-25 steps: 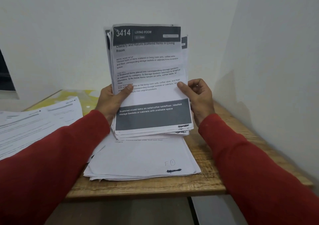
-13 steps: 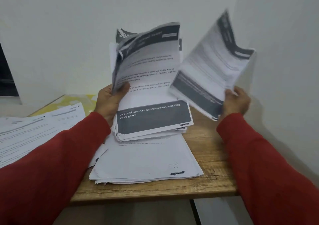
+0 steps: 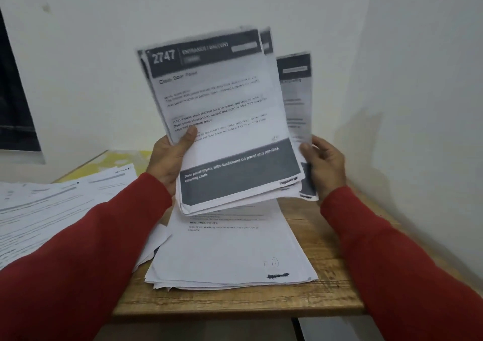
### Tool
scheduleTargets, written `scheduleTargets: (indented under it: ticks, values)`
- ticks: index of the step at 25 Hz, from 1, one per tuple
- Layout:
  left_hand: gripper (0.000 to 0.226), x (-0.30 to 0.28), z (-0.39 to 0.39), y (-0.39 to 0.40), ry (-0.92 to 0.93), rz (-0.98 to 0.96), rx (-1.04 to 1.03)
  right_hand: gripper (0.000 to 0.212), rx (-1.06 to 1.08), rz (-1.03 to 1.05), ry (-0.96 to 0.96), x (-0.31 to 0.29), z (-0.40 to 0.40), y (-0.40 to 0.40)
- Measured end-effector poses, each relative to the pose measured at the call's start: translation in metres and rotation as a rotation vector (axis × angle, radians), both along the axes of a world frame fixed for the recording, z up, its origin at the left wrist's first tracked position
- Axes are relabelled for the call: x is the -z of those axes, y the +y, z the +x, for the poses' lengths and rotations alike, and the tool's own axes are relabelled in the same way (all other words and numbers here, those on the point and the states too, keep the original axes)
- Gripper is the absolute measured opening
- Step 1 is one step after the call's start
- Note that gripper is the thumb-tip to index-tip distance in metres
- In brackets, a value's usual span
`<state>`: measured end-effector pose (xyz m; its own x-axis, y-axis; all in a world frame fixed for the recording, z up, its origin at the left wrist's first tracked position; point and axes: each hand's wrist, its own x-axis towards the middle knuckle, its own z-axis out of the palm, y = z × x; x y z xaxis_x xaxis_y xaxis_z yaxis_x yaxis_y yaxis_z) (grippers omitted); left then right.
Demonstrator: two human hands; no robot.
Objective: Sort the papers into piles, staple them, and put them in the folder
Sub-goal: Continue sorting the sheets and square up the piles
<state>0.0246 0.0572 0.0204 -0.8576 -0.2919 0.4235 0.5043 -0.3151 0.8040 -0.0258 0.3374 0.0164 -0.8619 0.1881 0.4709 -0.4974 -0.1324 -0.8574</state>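
My left hand [image 3: 170, 157] grips a stack of printed papers [image 3: 224, 121] upright above the table, thumb pressed on the front sheet, which is headed "2747". My right hand [image 3: 324, 163] holds a single sheet [image 3: 296, 100] by its lower right edge, tucked behind the right side of the stack. A flat pile of papers [image 3: 230, 254] lies on the wooden table [image 3: 321, 238] under the held stack. Another spread of papers [image 3: 47, 210] lies at the left. A yellow folder [image 3: 120, 161] peeks out behind them.
White walls close in behind and at the right, forming a corner. The table's front edge [image 3: 235, 308] is near me. A dark window frame [image 3: 13, 92] shows at the far left.
My right hand pulled the front sheet headed "3414" off the stack, swung it out to the right, then brought it in behind the stack. The "2747" sheet now faces me.
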Motion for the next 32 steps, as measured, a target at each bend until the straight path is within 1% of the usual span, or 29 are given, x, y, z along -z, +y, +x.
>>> scheduleTargets:
  ticks: [2,5,8,9,11,12,14,16,20,23,28,29,30,32]
  values:
    - [0.020,0.007,-0.005,-0.002,-0.046,-0.030,-0.042,0.023,-0.097,-0.018,-0.005,0.001,0.008,-0.012]
    - [0.021,0.013,-0.010,-0.002,-0.104,-0.011,0.011,0.024,-0.181,-0.043,-0.011,0.003,0.013,-0.018]
    - [0.020,0.016,-0.010,0.004,-0.103,-0.045,0.025,0.018,-0.316,-0.084,-0.055,0.004,0.027,-0.027]
    - [0.021,0.016,-0.010,0.006,-0.090,-0.053,0.007,0.021,-0.368,-0.098,-0.091,0.004,0.030,-0.028]
    - [0.021,0.016,-0.009,0.008,-0.060,-0.072,-0.035,0.036,-0.430,-0.074,-0.130,0.001,0.034,-0.028]
    - [0.021,0.016,-0.009,0.007,-0.048,-0.077,-0.053,0.037,-0.422,-0.031,-0.111,0.001,0.034,-0.028]
    - [0.021,0.016,-0.008,0.007,-0.034,-0.080,-0.066,0.026,-0.302,0.027,-0.063,0.001,0.031,-0.028]
    - [0.023,0.015,-0.006,0.009,-0.029,-0.094,-0.063,0.028,-0.191,0.046,-0.051,0.001,0.029,-0.028]
    - [0.020,0.014,-0.003,0.012,-0.023,-0.120,-0.034,0.017,-0.102,0.075,-0.034,0.001,0.027,-0.026]
    - [0.020,0.014,-0.003,0.011,-0.030,-0.145,-0.032,0.016,-0.102,0.080,-0.024,0.002,0.026,-0.025]
    - [0.019,0.013,-0.004,0.009,-0.035,-0.111,-0.033,0.044,-0.119,0.035,0.002,0.002,0.027,-0.021]
    - [0.018,0.013,-0.004,0.009,-0.036,-0.105,-0.036,0.047,-0.132,0.018,0.000,0.002,0.028,-0.021]
    - [0.017,0.013,-0.004,0.008,-0.039,-0.099,-0.038,0.045,-0.146,0.007,-0.005,0.000,0.029,-0.021]
    - [0.016,0.012,-0.004,0.008,-0.042,-0.089,-0.035,0.036,-0.183,-0.018,-0.028,-0.003,0.033,-0.021]
